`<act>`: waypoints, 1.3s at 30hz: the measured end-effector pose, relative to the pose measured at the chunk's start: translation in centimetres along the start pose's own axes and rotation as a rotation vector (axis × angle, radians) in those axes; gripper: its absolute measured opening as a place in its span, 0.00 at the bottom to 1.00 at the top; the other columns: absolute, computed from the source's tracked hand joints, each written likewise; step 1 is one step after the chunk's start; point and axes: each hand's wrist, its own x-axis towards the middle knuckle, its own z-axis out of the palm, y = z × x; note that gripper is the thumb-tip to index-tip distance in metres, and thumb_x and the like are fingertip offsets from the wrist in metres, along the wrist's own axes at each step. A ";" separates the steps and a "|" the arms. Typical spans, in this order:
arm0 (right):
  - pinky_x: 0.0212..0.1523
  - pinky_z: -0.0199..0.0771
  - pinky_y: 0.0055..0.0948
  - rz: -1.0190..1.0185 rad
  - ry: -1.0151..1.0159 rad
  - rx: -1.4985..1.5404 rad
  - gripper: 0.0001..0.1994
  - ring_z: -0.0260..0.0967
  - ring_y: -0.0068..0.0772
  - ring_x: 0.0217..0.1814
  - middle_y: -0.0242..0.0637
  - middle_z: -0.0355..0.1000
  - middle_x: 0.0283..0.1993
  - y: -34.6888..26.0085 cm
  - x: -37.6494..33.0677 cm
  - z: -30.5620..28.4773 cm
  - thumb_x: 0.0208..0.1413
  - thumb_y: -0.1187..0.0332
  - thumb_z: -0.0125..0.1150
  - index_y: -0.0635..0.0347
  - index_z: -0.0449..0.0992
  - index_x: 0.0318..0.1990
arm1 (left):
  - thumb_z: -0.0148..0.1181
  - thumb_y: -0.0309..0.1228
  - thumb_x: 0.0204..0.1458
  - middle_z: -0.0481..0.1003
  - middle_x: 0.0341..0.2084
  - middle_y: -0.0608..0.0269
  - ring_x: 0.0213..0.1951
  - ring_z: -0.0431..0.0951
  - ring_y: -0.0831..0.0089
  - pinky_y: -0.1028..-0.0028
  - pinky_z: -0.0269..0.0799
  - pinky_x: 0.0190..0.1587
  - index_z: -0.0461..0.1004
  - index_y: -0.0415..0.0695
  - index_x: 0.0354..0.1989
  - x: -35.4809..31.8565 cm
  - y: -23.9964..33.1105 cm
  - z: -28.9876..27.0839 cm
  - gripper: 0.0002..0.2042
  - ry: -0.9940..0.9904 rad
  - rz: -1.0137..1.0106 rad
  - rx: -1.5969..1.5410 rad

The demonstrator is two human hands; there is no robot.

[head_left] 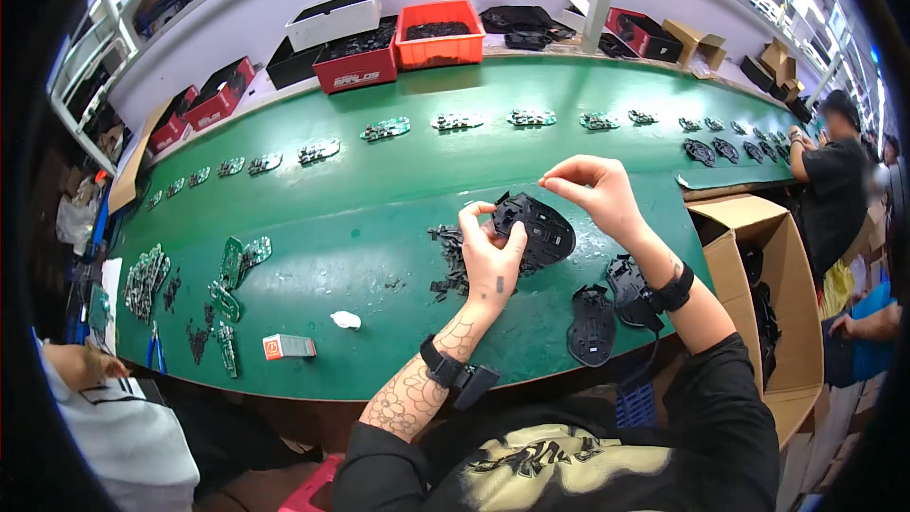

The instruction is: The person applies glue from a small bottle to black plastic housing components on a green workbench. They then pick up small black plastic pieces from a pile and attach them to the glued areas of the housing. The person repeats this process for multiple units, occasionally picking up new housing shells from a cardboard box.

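My left hand (493, 265) grips a black computer mouse shell (550, 230), tilted up over the green bench. Thumb and fingers close on its left end. Just above the shell's upper right edge, my right hand (604, 194) is pinched, thumb against forefinger; whatever sits between the tips is too small to make out. Behind and below my left hand lies a heap of small black plastic parts (451, 270). Close to my right forearm, two more black shells rest on the bench, one shell (592, 327) lying flat and another shell (627, 289) partly behind the wrist strap.
A row of green circuit boards (386, 129) runs along the bench. More boards (147, 283), blue-handled pliers (155, 349), a small box (288, 347) and a white bottle (346, 320) lie left. A cardboard carton (735, 270) stands right. Co-workers sit at both sides.
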 end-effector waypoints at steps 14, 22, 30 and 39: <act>0.41 0.72 0.21 0.285 0.028 0.418 0.09 0.73 0.20 0.39 0.32 0.74 0.38 3.3 -3.4 1.9 0.51 0.74 0.66 0.59 0.71 0.36 | 0.59 0.18 0.52 0.70 0.41 0.59 0.38 0.75 0.76 0.79 0.76 0.37 0.55 0.42 0.56 -0.6 0.1 0.6 0.25 -0.071 0.016 -0.205; 0.37 0.74 0.22 0.216 -0.030 0.159 0.09 0.73 0.19 0.35 0.34 0.77 0.32 2.3 -3.0 0.2 0.48 0.72 0.68 0.65 0.80 0.36 | 0.58 0.19 0.52 0.71 0.42 0.57 0.38 0.76 0.74 0.77 0.78 0.33 0.55 0.44 0.56 -0.3 -0.2 0.6 0.25 -0.104 0.023 -0.201; 0.43 0.74 0.23 0.138 -0.107 -0.027 0.05 0.72 0.21 0.40 0.39 0.76 0.43 2.5 -3.7 -0.7 0.48 0.74 0.68 0.64 0.78 0.30 | 0.56 0.18 0.51 0.69 0.41 0.59 0.34 0.75 0.79 0.81 0.75 0.29 0.55 0.40 0.63 -0.2 -0.5 0.2 0.29 -0.208 0.021 -0.122; 0.43 0.73 0.23 0.185 0.183 0.376 0.07 0.73 0.22 0.38 0.37 0.77 0.38 4.4 -4.3 2.1 0.51 0.71 0.68 0.64 0.76 0.32 | 0.58 0.18 0.48 0.66 0.43 0.60 0.40 0.72 0.75 0.77 0.74 0.39 0.59 0.40 0.50 -0.3 -1.7 0.7 0.21 -0.163 0.069 -0.055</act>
